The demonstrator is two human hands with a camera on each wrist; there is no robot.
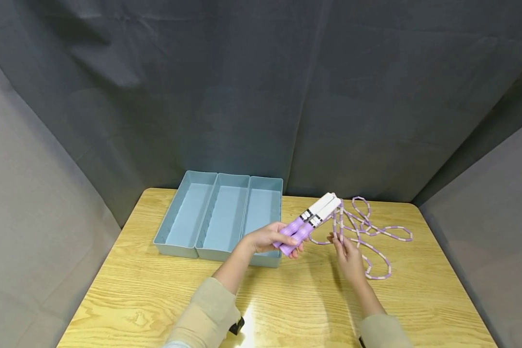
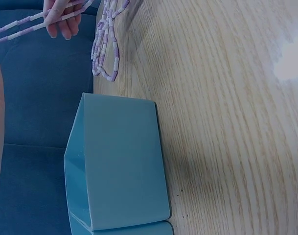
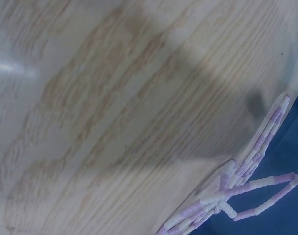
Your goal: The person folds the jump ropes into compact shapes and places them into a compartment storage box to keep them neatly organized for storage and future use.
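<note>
Left hand: the left hand (image 1: 271,238) is curled round both handles (image 1: 309,224) of a jump rope, with the thumb on top. It holds them up over the tabletop (image 1: 148,299), just beside the right tray.
Handles: they lie side by side and tilt, purple ends in the palm and white ends toward the back right corner. Black bands go round them.
Right hand: the right hand (image 1: 349,258) pinches two strands of the rope between thumb and fingers, just below the white ends.
Rope: the purple and white rope (image 1: 379,278) is made of little beads. Two strands hang from the handles to the right hand. The rest lies in messy loops on the tabletop, near the back edge, toward the back right corner.
Trays: the left tray (image 1: 180,252), middle tray (image 1: 217,254) and right tray (image 1: 265,261) are blue-grey. They stand in a row by the back edge, nearer the back left corner than the rope is.
Sleeves: both arms wear light tan sleeves (image 1: 210,309).
Cloth: a dark cloth (image 1: 226,87) hangs behind the back edge.
</note>
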